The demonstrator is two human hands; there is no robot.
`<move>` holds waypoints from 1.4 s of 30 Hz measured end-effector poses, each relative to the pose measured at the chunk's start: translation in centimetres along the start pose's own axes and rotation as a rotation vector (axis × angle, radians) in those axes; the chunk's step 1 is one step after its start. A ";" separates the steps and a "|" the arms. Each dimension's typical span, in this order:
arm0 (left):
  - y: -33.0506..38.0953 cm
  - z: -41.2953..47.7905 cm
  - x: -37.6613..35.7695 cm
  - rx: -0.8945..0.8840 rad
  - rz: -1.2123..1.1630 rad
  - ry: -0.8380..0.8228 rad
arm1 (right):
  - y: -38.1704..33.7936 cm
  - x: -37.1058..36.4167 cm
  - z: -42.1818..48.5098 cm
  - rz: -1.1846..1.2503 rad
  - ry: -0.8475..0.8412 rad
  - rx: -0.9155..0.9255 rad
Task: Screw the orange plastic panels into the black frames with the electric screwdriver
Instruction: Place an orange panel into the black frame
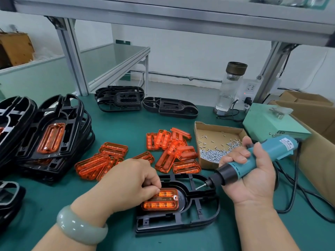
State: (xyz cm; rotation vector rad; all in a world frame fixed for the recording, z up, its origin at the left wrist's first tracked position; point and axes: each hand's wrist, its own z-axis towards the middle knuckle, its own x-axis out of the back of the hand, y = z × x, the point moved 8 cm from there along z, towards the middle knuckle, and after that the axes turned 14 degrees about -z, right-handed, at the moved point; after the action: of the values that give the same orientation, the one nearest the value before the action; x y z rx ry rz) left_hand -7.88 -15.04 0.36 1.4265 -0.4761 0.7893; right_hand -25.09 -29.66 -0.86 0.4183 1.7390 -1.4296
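While the left hand (134, 180), fingers curled, pins the orange panel (161, 201) into the recess of the black frame (181, 221) at 6 o'clock on the desk (116, 127), the right hand (253, 178) wraps fully round the electric screwdriver (268, 151), whose bit carries a small bright screw (199, 187) just off the panel's 2 o'clock. Bring the bit upright over the ringed hole (175, 197) at the panel's 3 o'clock end before driving, and stop at seating, since the glossy, ribbed, translucent plastic likely cracks under excess torque. The matte frame is rigid, webbed and round-ended.
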 end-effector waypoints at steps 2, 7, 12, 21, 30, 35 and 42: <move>0.0 0.0 -0.2 0.005 0.033 -0.005 | 0.0 0.0 0.0 0.001 0.002 -0.002; -0.2 0.1 -0.4 0.026 0.110 -0.003 | 0.0 0.0 0.0 -0.001 0.002 -0.002; -0.3 0.1 -0.2 0.029 0.031 0.001 | 0.0 0.0 0.0 -0.005 -0.003 0.000; 0.4 0.1 -2.2 0.012 0.186 -0.121 | 0.1 0.0 0.0 -0.005 -0.006 -0.001; 1.0 0.5 -2.6 0.045 0.272 -0.116 | 0.4 -0.2 0.0 -0.030 -0.009 0.006; 0.8 0.5 -2.6 0.073 0.249 -0.105 | 0.6 -0.4 -0.2 -0.040 -0.018 0.005; 1.5 0.9 -3.0 -0.045 0.195 -0.041 | 0.4 -0.4 -0.2 -0.029 -0.015 0.006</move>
State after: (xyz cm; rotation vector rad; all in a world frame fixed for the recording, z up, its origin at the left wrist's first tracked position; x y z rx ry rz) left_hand -10.86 -16.59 -0.64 1.3705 -0.6673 0.9007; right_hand -24.62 -29.29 -0.82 0.3858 1.7354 -1.4547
